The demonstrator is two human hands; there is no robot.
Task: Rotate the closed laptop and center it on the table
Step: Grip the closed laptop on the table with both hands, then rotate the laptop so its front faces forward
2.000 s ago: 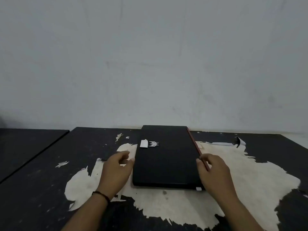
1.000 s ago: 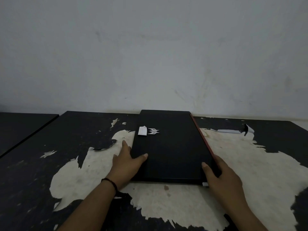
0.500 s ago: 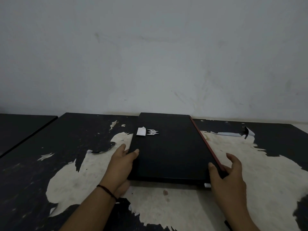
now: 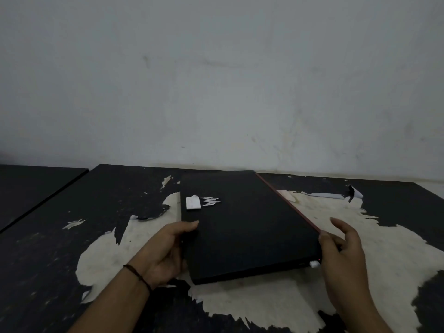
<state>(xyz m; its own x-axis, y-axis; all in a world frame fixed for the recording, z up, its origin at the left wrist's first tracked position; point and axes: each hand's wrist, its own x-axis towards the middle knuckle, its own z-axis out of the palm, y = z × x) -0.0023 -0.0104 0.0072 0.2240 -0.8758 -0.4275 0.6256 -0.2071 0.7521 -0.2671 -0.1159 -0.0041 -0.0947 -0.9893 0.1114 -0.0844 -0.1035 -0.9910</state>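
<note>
The closed black laptop (image 4: 242, 227) has a red strip along its right edge and a white sticker and silver logo near its left edge. Its long side runs away from me, its near end lifted and turned slightly. My left hand (image 4: 165, 251) grips its left edge, thumb on the lid, fingers underneath. At the near right corner my right hand (image 4: 343, 258) holds the laptop with thumb on top while the other fingers spread out beside it. The black table (image 4: 115, 203) has large worn pale patches.
A grey wall stands right behind the table's far edge. A second dark table (image 4: 31, 186) adjoins on the left with a narrow gap. A torn white paper scrap (image 4: 331, 195) lies at the back right.
Both hands went from resting at the laptop's sides to gripping it. The near end has come up off the table and swung a little to the right.
</note>
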